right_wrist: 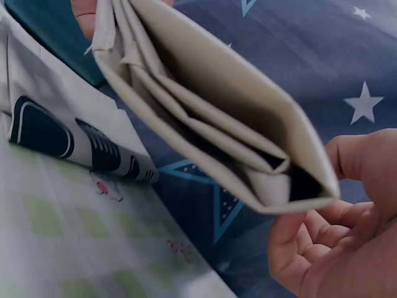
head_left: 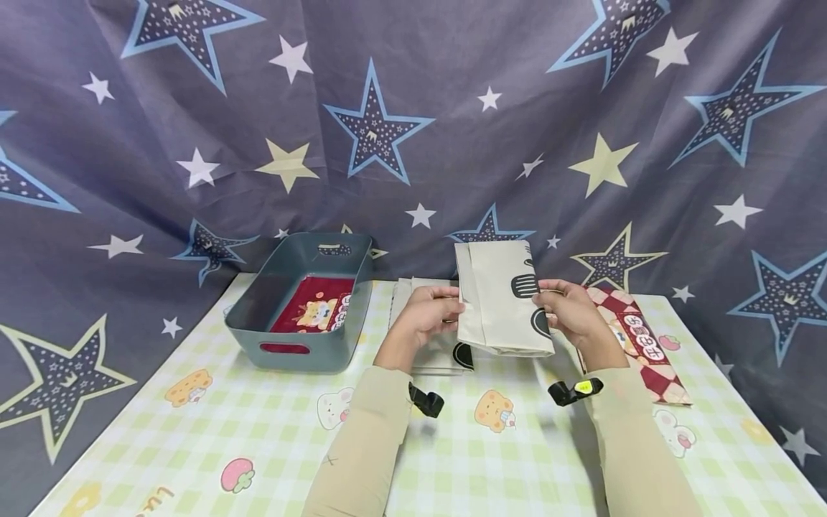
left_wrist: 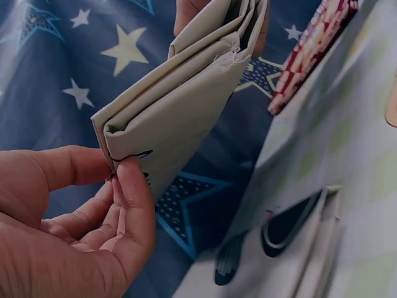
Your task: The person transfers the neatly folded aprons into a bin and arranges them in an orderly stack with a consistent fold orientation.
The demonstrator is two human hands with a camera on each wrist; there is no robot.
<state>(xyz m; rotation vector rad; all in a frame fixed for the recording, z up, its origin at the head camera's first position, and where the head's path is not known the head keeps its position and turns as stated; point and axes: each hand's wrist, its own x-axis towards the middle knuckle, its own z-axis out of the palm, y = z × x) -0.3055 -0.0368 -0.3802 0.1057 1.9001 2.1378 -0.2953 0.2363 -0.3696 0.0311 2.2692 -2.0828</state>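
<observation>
Above the table, both hands hold up a folded cream cloth (head_left: pixel 491 294) printed with black kitchen utensils. My left hand (head_left: pixel 420 312) pinches its left edge between thumb and fingers. On the opposite edge, the thumb and fingers of my right hand (head_left: pixel 571 312) grip the cloth. Its stacked layers (left_wrist: pixel 167 93) show edge-on in the left wrist view, and in the right wrist view the folds gape apart. Another folded cream cloth (head_left: pixel 446 361) with a similar dark print lies on the table below, partly hidden by the left hand.
A grey-green basket (head_left: pixel 336 357) with handle slots stands at the back left, holding a red folded item (head_left: pixel 316 294) with a cartoon animal. To the right lies a red-and-cream checked folded item (head_left: pixel 662 373). A star-patterned curtain (head_left: pixel 413 79) hangs behind the checked table covering (head_left: pixel 291 445).
</observation>
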